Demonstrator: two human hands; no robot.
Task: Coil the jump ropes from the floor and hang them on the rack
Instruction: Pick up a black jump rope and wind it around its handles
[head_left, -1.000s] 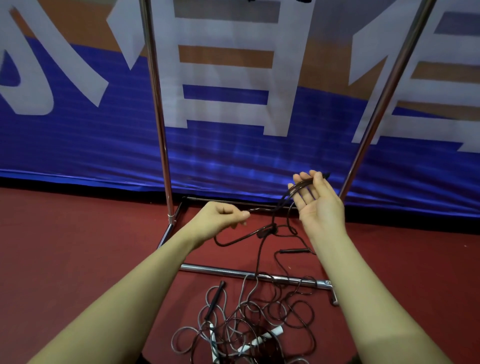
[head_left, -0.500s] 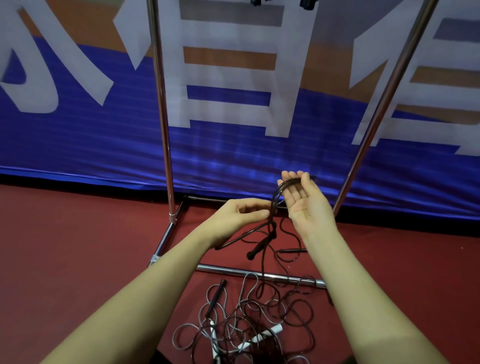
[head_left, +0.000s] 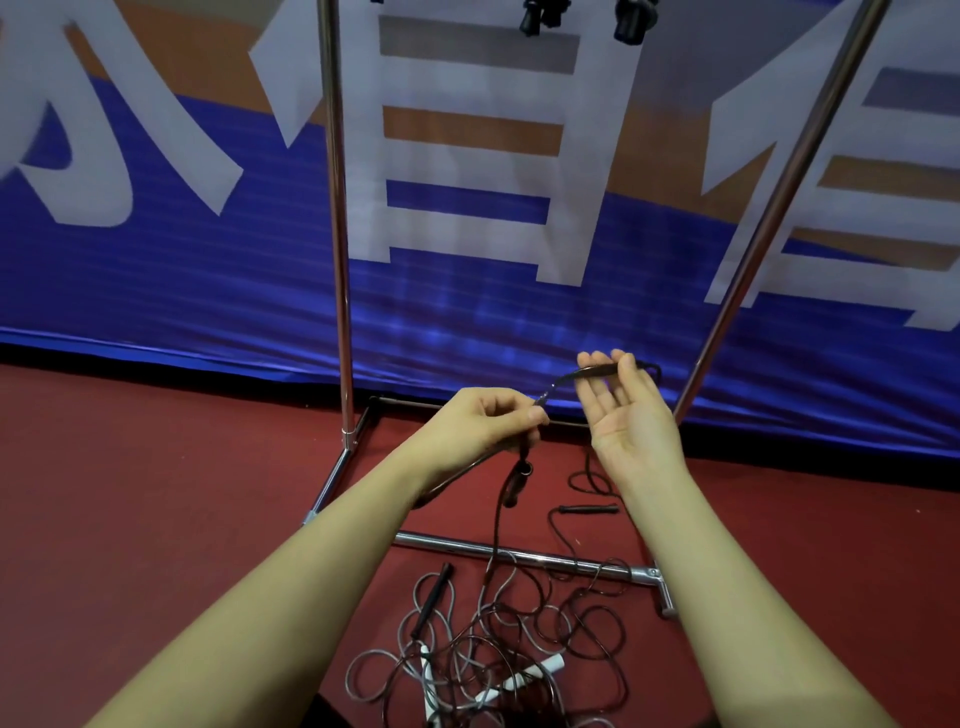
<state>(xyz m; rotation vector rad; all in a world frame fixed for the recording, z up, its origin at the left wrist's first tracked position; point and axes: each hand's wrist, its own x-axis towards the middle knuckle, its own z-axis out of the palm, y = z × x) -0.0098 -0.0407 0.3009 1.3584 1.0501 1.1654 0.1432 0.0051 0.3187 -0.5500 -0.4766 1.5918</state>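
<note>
A tangle of jump ropes (head_left: 488, 660) lies on the red floor (head_left: 156, 493) nearest the camera. Above it, the left hand (head_left: 488, 421) pinches a black rope (head_left: 558, 384); the right hand (head_left: 623, 410) holds its coils, thumb over them, before the rack (head_left: 337, 208).

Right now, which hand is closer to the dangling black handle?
Left. The left hand pinches the rope just above the dangling black handle; the right hand is farther off to its right.
</note>
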